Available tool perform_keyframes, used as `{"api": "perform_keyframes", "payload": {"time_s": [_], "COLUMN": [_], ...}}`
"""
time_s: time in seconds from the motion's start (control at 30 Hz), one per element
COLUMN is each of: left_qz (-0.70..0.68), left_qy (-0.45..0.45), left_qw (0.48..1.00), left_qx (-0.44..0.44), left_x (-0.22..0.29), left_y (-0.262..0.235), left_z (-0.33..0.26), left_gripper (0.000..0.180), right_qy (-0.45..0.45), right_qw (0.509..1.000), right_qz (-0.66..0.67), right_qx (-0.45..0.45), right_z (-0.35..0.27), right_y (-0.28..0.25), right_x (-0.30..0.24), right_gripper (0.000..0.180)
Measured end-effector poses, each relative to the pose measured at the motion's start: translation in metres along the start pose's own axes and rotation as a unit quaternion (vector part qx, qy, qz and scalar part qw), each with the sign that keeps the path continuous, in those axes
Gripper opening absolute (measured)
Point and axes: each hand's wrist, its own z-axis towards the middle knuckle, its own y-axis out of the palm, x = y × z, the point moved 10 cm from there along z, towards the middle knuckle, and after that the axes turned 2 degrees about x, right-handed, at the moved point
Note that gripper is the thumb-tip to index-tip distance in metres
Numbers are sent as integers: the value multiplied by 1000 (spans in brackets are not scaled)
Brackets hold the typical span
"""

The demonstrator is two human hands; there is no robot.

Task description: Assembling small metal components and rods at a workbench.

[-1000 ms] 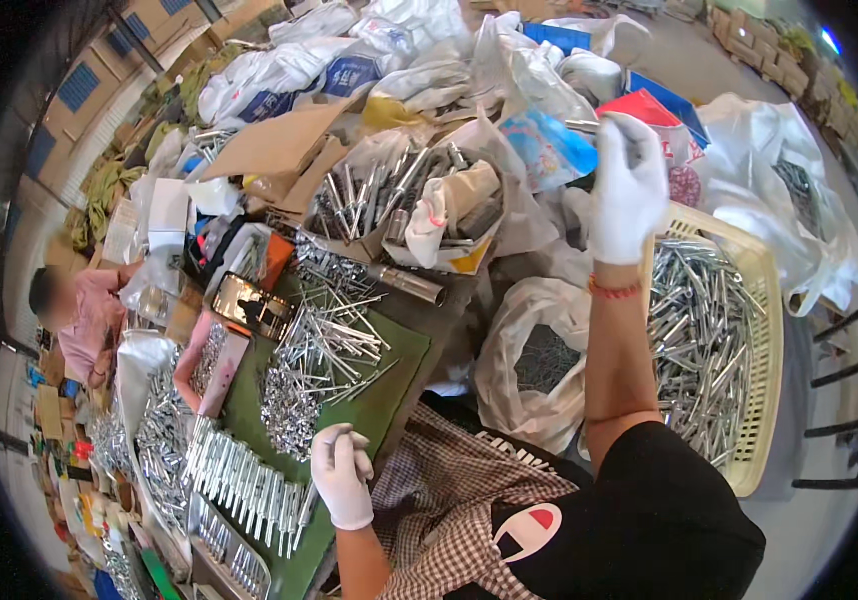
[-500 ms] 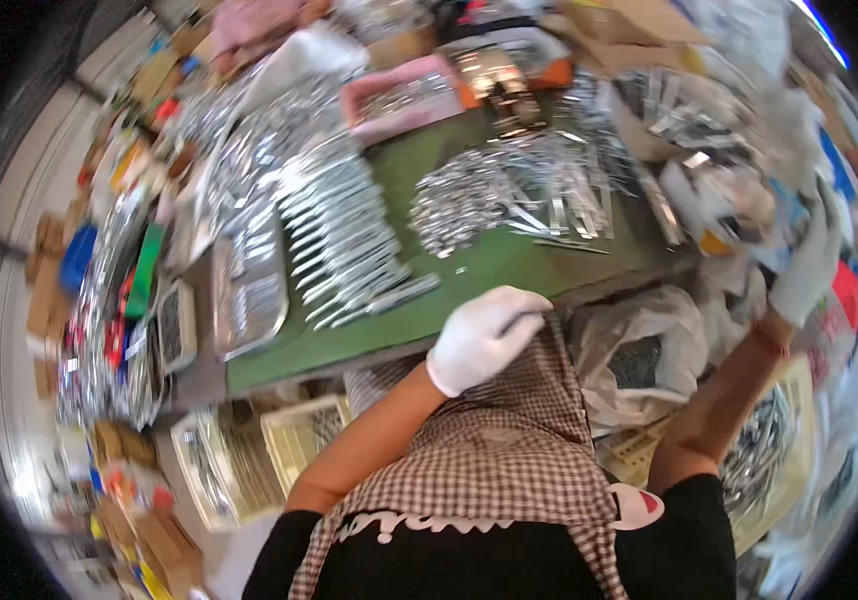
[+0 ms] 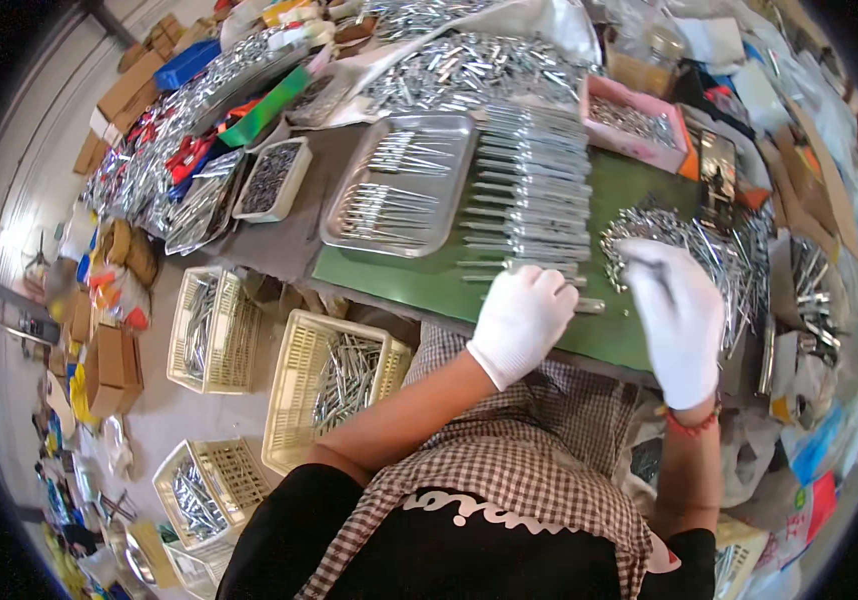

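Two hands: our left hand (image 3: 522, 322) curls shut over a metal pin (image 3: 589, 306) at the green mat's (image 3: 419, 285) near edge; right hand (image 3: 676, 318) fingers pinched, contents unclear.
Pile: loose pins (image 3: 714, 245) just beyond right fingertips.
Risk: pin rolls off edge; gloves dull feel.
Risk: sleeve sweeps laid-out row (image 3: 534, 190).

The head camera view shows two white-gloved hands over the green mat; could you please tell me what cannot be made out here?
- Left hand: the curled white glove hides whatever it may grip; head view.
- Right hand: the fingers cover part of the loose pile of silver metal pins beneath.
- Pale yellow plastic basket: its far corner is hidden under the green mat's edge.
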Motion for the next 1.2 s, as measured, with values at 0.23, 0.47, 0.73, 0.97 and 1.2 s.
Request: {"api": "perform_keyframes", "payload": {"time_s": [0.23,0.47,0.73,0.97,1.2], "left_qz": [-34,-97,-190,-237,-183], "left_qy": [18,40,8,-12,9], "left_qw": [997,994,981,971,983], "left_qx": [61,16,35,-17,28], "left_x": [10,16,8,6,11], "left_y": [-5,10,7,20,13], "left_z": [-13,-11,-10,-13,-9], "left_gripper": [19,18,21,19,19], "right_qy": [-149,-178,-139,-121,-142], "right_qw": [958,936,937,945,939], "right_qz": [-123,-169,-217,-207,-186], "right_qx": [-212,-254,-237,-223,-251], "right_z": [98,148,142,134,136], "right_y": [175,330,358,349,344], "right_x": [-51,0,-3,-10,-10], "right_gripper": [23,25,22,16,16]}}
